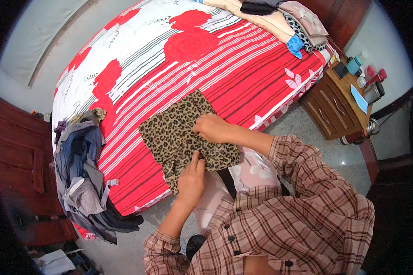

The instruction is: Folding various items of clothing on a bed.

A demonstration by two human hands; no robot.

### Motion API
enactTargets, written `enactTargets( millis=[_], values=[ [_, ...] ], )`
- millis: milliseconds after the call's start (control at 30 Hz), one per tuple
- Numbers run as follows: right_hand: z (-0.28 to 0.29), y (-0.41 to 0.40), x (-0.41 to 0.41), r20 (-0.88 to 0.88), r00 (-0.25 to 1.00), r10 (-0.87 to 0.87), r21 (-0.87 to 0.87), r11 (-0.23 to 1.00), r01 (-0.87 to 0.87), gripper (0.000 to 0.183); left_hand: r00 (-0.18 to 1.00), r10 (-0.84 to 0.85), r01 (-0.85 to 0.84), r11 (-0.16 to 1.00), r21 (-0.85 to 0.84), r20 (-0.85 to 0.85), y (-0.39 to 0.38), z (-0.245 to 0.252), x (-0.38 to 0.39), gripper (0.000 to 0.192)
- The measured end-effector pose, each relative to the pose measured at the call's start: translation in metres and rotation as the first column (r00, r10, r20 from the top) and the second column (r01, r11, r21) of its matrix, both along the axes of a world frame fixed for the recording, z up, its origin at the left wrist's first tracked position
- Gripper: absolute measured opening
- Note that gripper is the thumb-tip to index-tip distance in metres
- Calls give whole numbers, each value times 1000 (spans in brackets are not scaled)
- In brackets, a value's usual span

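A leopard-print cloth (172, 127) lies spread near the front edge of a bed with a red and white patterned sheet (241, 79). Its upper part looks flat, while the part nearest me is creased. My left hand (191, 177) rests on the cloth's near side, with the index finger extended and the others partly curled. On the cloth's right side, my right hand (210, 128) has its fingers bent down against the fabric; whether they pinch it is hidden. The cloth's near edge hangs by my knees.
A heap of dark and grey clothes (81, 151) lies at the bed's left end. Folded clothes (303, 24) are stacked at the far right corner. Beside the bed, a wooden nightstand (334, 103) holds a steel cup (374, 92), bottles and a blue face mask (359, 98).
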State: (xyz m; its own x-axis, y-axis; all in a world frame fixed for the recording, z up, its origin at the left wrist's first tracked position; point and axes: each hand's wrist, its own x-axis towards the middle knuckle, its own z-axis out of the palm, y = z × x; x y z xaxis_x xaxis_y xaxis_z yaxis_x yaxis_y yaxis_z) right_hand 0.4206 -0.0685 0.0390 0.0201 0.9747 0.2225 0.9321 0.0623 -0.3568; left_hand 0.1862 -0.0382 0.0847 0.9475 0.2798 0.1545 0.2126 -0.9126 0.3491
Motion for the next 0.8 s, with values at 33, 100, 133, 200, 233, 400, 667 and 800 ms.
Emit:
enactTargets(
  millis=[33,100,133,200,233,400,667,800],
  values=[
    [-3,2,0,-28,1000,3,69,998,-1,19,1000,13,-13,1000,3,-18,2,-2,-1,32],
    [-4,6,2,-56,998,6,138,990,2,17,999,25,-25,1000,6,-36,4,-1,-1,32],
    [-3,8,3,-152,988,2,76,997,10,17,999,5,-5,1000,11,-48,5,2,0,31],
    [1,11,7,-246,969,-9,14,1000,13,18,998,-17,17,1000,15,-60,9,4,3,30],
    [4,13,11,-296,955,-31,-63,998,13,15,997,-33,34,999,4,-75,12,5,5,30],
    [16,21,14,-380,916,-126,-152,986,72,12,998,-33,31,999,-35,-54,21,2,10,30],
    [33,33,26,-438,898,34,171,984,47,11,996,68,-73,995,-74,-61,61,22,50,28],
    [47,45,31,-438,898,50,228,972,58,10,990,111,-110,994,-17,83,97,3,71,27]
  ],
)
